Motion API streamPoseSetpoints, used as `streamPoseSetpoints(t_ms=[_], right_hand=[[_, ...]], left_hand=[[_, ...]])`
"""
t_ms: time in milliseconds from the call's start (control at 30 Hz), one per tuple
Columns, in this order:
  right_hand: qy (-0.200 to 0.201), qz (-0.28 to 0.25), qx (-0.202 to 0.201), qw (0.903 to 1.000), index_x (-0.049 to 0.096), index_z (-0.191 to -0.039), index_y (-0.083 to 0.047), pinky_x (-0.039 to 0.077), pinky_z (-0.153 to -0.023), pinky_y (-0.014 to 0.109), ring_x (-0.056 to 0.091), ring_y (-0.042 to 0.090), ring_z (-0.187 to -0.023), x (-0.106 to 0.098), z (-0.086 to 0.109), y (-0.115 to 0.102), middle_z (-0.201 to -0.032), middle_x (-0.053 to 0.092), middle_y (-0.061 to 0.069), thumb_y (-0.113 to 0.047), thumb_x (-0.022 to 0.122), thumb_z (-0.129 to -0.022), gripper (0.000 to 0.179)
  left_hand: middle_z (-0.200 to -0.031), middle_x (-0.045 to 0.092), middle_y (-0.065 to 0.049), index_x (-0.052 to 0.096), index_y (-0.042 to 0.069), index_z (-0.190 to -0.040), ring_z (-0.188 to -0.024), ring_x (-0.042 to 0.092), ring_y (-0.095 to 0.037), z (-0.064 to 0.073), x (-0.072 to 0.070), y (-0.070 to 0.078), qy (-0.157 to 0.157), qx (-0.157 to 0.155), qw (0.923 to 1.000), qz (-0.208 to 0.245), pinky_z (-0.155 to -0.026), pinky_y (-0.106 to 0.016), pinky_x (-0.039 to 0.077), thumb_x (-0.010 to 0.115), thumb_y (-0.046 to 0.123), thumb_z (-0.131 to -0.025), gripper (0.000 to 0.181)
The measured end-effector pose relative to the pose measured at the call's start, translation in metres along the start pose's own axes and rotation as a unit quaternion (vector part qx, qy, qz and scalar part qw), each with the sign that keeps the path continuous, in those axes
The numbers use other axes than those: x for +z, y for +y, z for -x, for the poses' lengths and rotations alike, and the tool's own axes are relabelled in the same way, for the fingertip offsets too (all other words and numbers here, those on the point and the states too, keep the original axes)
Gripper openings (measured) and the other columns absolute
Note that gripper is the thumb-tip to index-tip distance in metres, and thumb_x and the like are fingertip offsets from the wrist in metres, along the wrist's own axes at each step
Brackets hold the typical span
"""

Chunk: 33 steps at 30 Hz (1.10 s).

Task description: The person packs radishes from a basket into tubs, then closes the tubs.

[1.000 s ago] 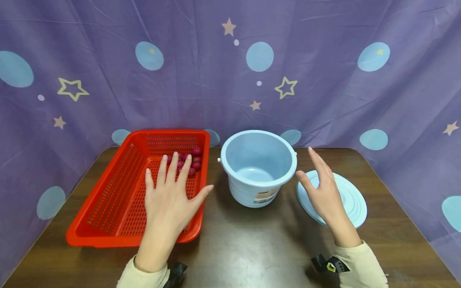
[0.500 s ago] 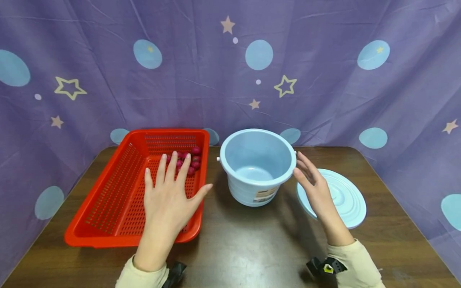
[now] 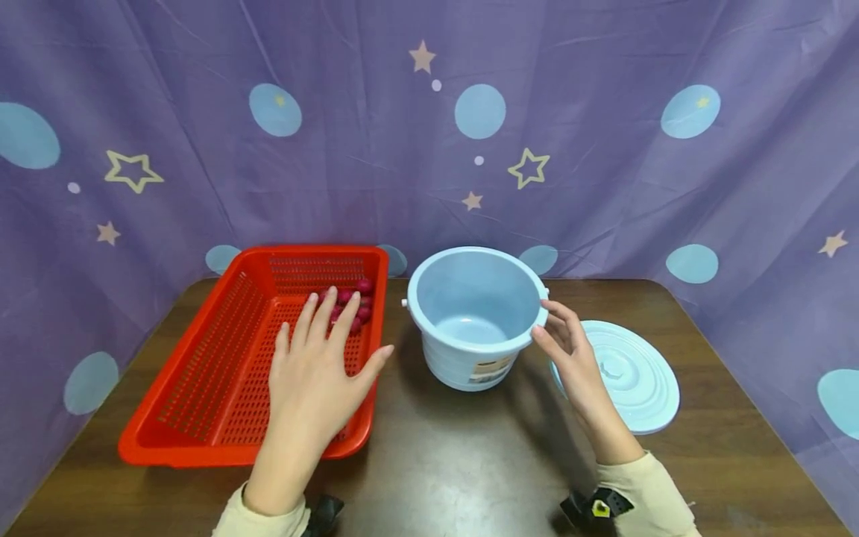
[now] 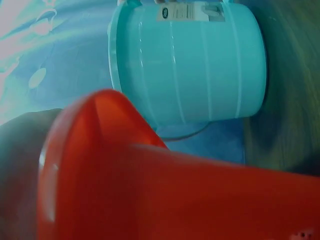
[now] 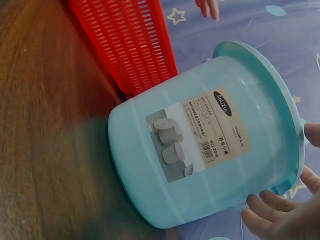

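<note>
My left hand [image 3: 314, 391] hovers with spread fingers over the red plastic basket [image 3: 208, 453] in the head view. Small round magenta things [image 3: 365, 286] lie at the basket's far right, partly hidden by the fingers. A light blue bucket [image 3: 463, 350] stands upright right of the basket, with nothing visible inside. My right hand [image 3: 579, 373] is at its right rim, thumb and fingertips bent slightly and seemingly touching it. The right wrist view shows these fingers [image 5: 265, 210] beside the rim and the label [image 5: 202, 135] on the bucket's side.
A round light blue lid [image 3: 637, 377] lies on the brown wooden table [image 3: 456, 462], right of the bucket and partly behind my right hand. Behind the table hangs a purple curtain [image 3: 376, 134] with stars and dots. In the left wrist view the basket's corner [image 4: 105, 165] blocks much of the scene.
My right hand has moved left from above the lid to the bucket's rim, its fingers bending a little. The left hand stays over the basket; bucket, basket and lid have not moved.
</note>
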State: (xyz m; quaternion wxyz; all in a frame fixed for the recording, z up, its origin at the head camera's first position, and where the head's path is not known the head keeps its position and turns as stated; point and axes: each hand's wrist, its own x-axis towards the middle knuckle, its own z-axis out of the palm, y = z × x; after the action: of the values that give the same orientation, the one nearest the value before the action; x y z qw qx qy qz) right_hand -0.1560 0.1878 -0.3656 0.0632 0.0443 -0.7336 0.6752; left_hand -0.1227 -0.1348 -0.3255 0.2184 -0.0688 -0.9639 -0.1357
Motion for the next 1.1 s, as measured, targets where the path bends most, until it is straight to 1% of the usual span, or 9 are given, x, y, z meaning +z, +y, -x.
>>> streamPoseSetpoints(t_ms=[133,233,400,467,600,733,800,967,1100], right_hand=[[-0.004,-0.005,-0.003,1.0000,0.036,-0.146,-0.008,0.026,-0.111,0.050,0.039,0.032,-0.136,0.002,-0.001,0.003,-0.143,0.044,0.021,-0.016,0.055,-0.102,0.049],[-0.010,-0.002,-0.005,0.9999,0.036,-0.147,-0.008,0.026,-0.111,0.051,0.038,0.032,-0.136,0.003,-0.002,0.003,-0.143,0.044,0.021,-0.018,0.055,-0.102,0.049],[-0.010,-0.001,-0.008,0.9999,0.036,-0.146,-0.008,0.026,-0.112,0.052,0.037,0.033,-0.137,0.004,-0.003,0.003,-0.144,0.043,0.021,-0.018,0.055,-0.102,0.049],[-0.011,-0.003,-0.009,0.9999,0.035,-0.146,-0.008,0.026,-0.112,0.053,0.037,0.034,-0.137,0.004,-0.002,0.003,-0.145,0.042,0.022,-0.016,0.055,-0.102,0.050],[-0.013,-0.007,-0.009,0.9998,0.033,-0.147,-0.008,0.026,-0.112,0.053,0.037,0.035,-0.137,0.003,-0.001,0.002,-0.145,0.041,0.023,-0.015,0.054,-0.102,0.050],[-0.017,-0.015,-0.008,0.9997,0.032,-0.148,-0.008,0.026,-0.112,0.053,0.037,0.036,-0.137,0.003,-0.001,0.002,-0.146,0.039,0.023,-0.014,0.054,-0.102,0.051],[-0.019,-0.016,-0.006,0.9997,0.031,-0.149,-0.008,0.026,-0.112,0.053,0.037,0.036,-0.136,0.004,-0.001,0.002,-0.146,0.039,0.023,-0.014,0.054,-0.102,0.052],[-0.022,-0.012,-0.002,0.9997,0.030,-0.149,-0.009,0.028,-0.111,0.051,0.038,0.036,-0.136,0.004,0.000,0.001,-0.147,0.038,0.024,-0.014,0.054,-0.102,0.054],[-0.019,-0.009,0.001,0.9998,0.030,-0.149,-0.009,0.028,-0.111,0.052,0.038,0.035,-0.135,0.003,0.000,0.001,-0.147,0.038,0.023,-0.014,0.055,-0.102,0.054]], left_hand=[[-0.156,0.035,-0.012,0.042,0.021,-0.152,-0.145,0.026,-0.035,0.002,-0.003,0.005,0.011,0.011,0.9997,0.019,-0.110,-0.063,0.022,0.060,0.060,-0.089,0.076],[-0.155,0.038,-0.011,0.044,0.022,-0.151,-0.143,0.029,-0.034,0.003,-0.006,0.004,0.020,0.022,0.9994,0.016,-0.110,-0.061,0.025,0.061,0.059,-0.088,0.075],[-0.150,0.046,-0.009,0.050,0.022,-0.146,-0.140,0.037,-0.032,0.002,-0.015,0.004,0.045,0.081,0.9957,0.006,-0.107,-0.055,0.032,0.065,0.054,-0.087,0.069],[-0.148,0.048,-0.007,0.053,0.022,-0.144,-0.138,0.039,-0.031,0.001,-0.019,0.005,0.044,0.105,0.9935,0.005,-0.107,-0.053,0.034,0.066,0.053,-0.087,0.066],[-0.148,0.049,-0.003,0.054,0.025,-0.143,-0.138,0.040,-0.029,-0.004,-0.029,0.006,0.006,0.122,0.9923,0.022,-0.107,-0.053,0.035,0.065,0.052,-0.089,0.062],[-0.149,0.048,0.000,0.054,0.027,-0.143,-0.138,0.041,-0.029,-0.012,-0.038,0.003,-0.054,0.112,0.9899,0.069,-0.107,-0.055,0.035,0.064,0.051,-0.092,0.058],[-0.147,0.050,0.001,0.055,0.028,-0.142,-0.132,0.047,-0.027,-0.018,-0.041,0.000,-0.074,0.104,0.9875,0.092,-0.102,-0.055,0.040,0.064,0.051,-0.093,0.055],[-0.140,0.055,0.001,0.057,0.030,-0.139,-0.124,0.052,-0.023,-0.041,-0.048,-0.013,-0.122,0.074,0.9804,0.136,-0.093,-0.056,0.045,0.060,0.057,-0.093,0.053],[-0.139,0.055,0.000,0.059,0.031,-0.137,-0.129,0.048,-0.025,-0.064,-0.050,-0.028,-0.151,0.056,0.9744,0.158,-0.097,-0.058,0.041,0.064,0.059,-0.089,0.055]])
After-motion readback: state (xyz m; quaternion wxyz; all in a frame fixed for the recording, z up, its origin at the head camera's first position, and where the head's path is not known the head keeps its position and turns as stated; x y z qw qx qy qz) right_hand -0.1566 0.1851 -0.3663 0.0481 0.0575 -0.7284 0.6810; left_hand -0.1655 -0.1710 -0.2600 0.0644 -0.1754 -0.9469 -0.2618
